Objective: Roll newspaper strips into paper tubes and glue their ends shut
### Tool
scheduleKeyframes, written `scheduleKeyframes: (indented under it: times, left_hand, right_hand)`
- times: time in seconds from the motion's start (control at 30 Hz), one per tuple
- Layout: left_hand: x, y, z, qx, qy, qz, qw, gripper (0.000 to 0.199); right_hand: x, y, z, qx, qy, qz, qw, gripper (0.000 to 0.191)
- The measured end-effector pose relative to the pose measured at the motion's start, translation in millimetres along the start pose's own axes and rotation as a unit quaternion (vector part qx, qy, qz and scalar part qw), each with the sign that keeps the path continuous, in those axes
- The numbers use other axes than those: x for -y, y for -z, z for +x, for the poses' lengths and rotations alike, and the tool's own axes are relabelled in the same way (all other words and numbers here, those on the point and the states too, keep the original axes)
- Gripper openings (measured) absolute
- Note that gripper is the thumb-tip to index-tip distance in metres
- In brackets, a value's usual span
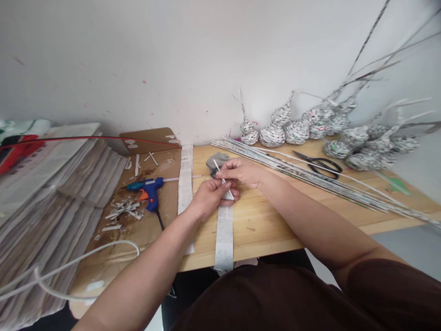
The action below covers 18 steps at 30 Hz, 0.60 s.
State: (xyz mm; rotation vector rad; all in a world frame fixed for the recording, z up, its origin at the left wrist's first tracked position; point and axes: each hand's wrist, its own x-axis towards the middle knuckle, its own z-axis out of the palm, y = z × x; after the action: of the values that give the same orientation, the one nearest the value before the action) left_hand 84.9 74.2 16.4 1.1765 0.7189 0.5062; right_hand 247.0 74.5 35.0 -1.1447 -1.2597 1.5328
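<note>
Between my two hands is a newspaper strip (224,236), its top end rolled into a thin slanted tube and its flat tail hanging down past the table's front edge. My left hand (214,195) is closed on the strip where the roll begins. With thumb and fingers my right hand (237,172) pinches the upper part of the roll, whose white tip points up and left. Just behind the hands lies a crumpled grey cloth (216,161), partly covered by them. Left of my left hand, a second flat newspaper strip (186,184) runs along the table.
A blue glue gun (151,191) and paper scraps (126,209) lie on cardboard at left, beside a tall newspaper stack (65,193). Rolled paper sticks (303,177) and black scissors (320,164) are at right. Woven paper gourds (272,134) stand along the wall. A white cable (103,248) loops at lower left.
</note>
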Motion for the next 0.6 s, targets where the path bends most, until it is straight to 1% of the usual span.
scheduleKeyframes:
  times: [0.17,0.33,0.4,0.47,0.5,0.53,0.6]
  left_hand:
    - [-0.5,-0.5,-1.7,0.026,-0.002,0.019,0.999,0.031]
    - [-1.8,-0.8,-2.0,0.024,0.002,0.008,1.000,0.031]
    - [-2.1,-0.7,-1.9,0.020,0.003,-0.002,1.000,0.032]
    - [-2.5,-0.8,-2.1,0.016,0.004,-0.009,1.000,0.033]
    - [-2.6,-1.0,-2.4,0.013,0.004,-0.011,1.000,0.033]
    - [-2.8,-1.3,-2.6,0.010,0.003,-0.011,1.000,0.033]
    - [-2.7,-2.0,-2.9,0.009,0.001,-0.006,1.000,0.033]
  right_hand:
    - [-0.5,-3.4,0.3,-0.021,-0.010,0.005,1.000,0.035]
    - [0.5,-6.7,-0.3,-0.049,-0.015,0.004,0.999,0.038]
    - [0.7,-5.0,-1.0,-0.023,-0.011,0.000,1.000,0.035]
    - [0.1,-2.0,-1.5,0.031,-0.013,-0.008,0.999,0.033]
    - [-0.5,-0.7,-1.4,0.048,-0.014,-0.012,0.999,0.032]
    - [-1.2,0.3,-1.0,0.049,-0.014,-0.013,0.999,0.032]
    - [-2.6,0.4,0.5,0.008,-0.010,-0.005,1.000,0.032]
